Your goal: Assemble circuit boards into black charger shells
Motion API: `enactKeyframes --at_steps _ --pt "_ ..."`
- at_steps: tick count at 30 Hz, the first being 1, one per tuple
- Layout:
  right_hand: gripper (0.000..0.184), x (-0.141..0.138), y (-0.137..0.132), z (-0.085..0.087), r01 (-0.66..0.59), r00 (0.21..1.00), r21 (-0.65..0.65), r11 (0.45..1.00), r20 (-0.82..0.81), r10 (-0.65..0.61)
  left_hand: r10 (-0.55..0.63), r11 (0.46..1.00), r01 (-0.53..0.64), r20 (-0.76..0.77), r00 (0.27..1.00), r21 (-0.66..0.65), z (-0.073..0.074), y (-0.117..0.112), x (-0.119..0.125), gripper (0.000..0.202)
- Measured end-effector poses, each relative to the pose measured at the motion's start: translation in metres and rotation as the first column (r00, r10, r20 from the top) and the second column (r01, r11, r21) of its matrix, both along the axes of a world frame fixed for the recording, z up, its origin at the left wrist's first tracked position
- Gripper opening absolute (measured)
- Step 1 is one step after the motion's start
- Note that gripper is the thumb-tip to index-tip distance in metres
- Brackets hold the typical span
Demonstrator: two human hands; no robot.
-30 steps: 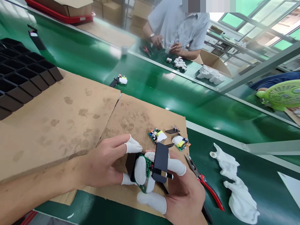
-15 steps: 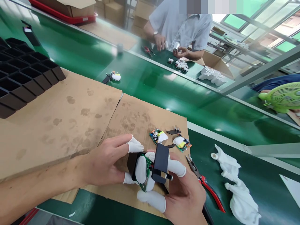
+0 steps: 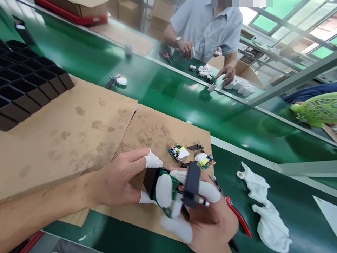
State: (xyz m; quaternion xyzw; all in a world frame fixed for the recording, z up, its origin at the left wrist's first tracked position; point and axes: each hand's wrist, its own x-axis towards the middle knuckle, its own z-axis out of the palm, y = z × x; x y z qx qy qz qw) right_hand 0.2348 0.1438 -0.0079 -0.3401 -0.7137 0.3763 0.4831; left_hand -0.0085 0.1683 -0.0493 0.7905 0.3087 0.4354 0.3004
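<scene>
My left hand (image 3: 121, 182) and my right hand (image 3: 210, 221), both with white finger cots, hold a small green circuit board (image 3: 171, 191) between them over the front edge of the cardboard sheet (image 3: 79, 130). The left fingers pinch the board and a black sheet piece behind it. The right fingers grip a flat black piece (image 3: 192, 184) pressed against the board. Two more small circuit boards (image 3: 179, 153) (image 3: 204, 160) and a black part (image 3: 196, 147) lie on the cardboard just beyond my hands.
Red-handled pliers (image 3: 234, 214) and crumpled white gloves (image 3: 263, 207) lie to the right on the green belt (image 3: 171, 98). A black cell tray (image 3: 28, 88) stands at the far left. Across the belt another person's hands (image 3: 226, 73) work at small white parts. A green fan (image 3: 316, 109) is at the right.
My right hand has tilted the black piece and shifted slightly right with the board. The person across the belt has reached one hand out to the belt's edge.
</scene>
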Motion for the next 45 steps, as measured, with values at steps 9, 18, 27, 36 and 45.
enactKeyframes --at_steps 9,18,27,36,45 --pt "0.06 0.0021 -0.0003 0.0068 0.014 0.995 -0.025 1.0 -0.096 -0.017 0.008 1.0 -0.01 0.055 0.998 0.028 0.004 0.0014 0.0001 0.04" --pt "0.071 -0.0004 -0.0018 0.0026 -0.016 1.0 -0.079 0.997 0.011 0.016 -0.018 0.999 0.016 0.065 0.998 0.032 0.0008 0.0008 -0.0005 0.06" --pt "0.063 -0.0042 0.004 0.0048 -0.008 0.997 0.004 1.0 0.083 0.007 -0.019 1.0 0.018 0.056 0.998 0.021 -0.0003 0.0017 -0.0001 0.051" --pt "0.066 -0.0029 0.0043 0.0006 -0.011 0.995 0.005 1.0 0.104 0.01 -0.011 1.0 0.011 0.044 0.999 0.006 -0.0007 -0.0005 -0.0008 0.055" --pt "0.065 -0.0012 0.0058 -0.0016 -0.015 0.992 0.041 0.999 0.123 0.01 0.004 1.0 -0.003 0.038 0.999 -0.014 -0.0011 -0.0003 0.0002 0.055"
